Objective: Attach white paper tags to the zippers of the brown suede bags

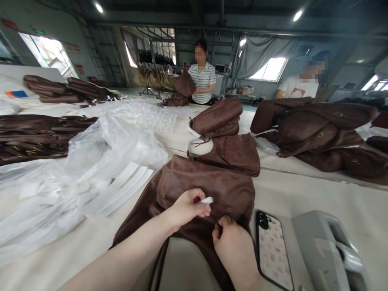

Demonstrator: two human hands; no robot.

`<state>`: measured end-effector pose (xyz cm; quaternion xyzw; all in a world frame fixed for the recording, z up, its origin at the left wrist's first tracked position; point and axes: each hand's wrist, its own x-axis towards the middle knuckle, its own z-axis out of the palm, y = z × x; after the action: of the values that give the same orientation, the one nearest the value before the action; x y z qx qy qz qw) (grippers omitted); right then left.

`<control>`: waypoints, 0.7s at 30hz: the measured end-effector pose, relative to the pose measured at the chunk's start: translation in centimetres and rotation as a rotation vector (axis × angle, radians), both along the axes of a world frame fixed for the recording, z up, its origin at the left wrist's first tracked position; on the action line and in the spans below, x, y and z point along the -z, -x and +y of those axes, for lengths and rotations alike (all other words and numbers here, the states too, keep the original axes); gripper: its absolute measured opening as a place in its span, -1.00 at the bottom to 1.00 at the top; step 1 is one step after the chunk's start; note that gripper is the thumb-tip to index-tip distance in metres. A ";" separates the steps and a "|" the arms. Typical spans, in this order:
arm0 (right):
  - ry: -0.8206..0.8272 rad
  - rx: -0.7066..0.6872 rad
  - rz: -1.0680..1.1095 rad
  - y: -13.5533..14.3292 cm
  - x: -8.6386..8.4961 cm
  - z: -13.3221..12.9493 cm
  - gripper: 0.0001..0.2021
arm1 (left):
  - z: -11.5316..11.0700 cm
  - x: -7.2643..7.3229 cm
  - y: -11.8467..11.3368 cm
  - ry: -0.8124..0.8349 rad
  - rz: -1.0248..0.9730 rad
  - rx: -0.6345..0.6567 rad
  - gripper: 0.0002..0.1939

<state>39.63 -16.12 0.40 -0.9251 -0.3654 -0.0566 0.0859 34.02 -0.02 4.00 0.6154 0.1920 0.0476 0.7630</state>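
Observation:
A brown leather bag [206, 178] lies flat on the table in front of me, its strap end towards me. Over its middle, my left hand [189, 206] is closed in a pinch on a small white rolled strip [207, 200], whose end sticks out past the fingers. Lower and to the right, my right hand [232, 238] has thumb and forefinger pressed together at the bag's surface. A small dark bit shows at those fingertips, too small to name.
A phone [274, 250] and a grey tape dispenser [330, 246] are on my right. Clear plastic wrap [115, 137] and white strips [127, 188] spread on the left. More brown bags [321, 125] are piled around. Two people [203, 76] stand across the table.

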 end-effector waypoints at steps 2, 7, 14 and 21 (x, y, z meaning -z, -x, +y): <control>-0.006 0.006 0.047 -0.3 0.3 -0.1 -0.87 | -0.1 0.0 0.1 -0.083 0.030 0.024 -0.66; -0.109 -0.026 0.163 -0.9 1.0 -0.5 -0.89 | 0.3 -0.4 0.6 -0.258 0.065 0.065 -0.62; -0.281 -0.140 0.288 -0.6 1.1 0.4 -0.88 | 1.2 0.7 0.1 -0.390 0.037 0.050 -0.76; -0.347 -0.126 0.382 -0.6 0.8 0.0 -0.89 | 0.9 0.9 1.9 -0.634 0.136 0.144 -0.86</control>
<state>40.22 -16.13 -0.37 -0.8659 -0.3844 0.0625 0.3139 32.09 0.92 3.07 0.8360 0.1741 0.0098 0.5202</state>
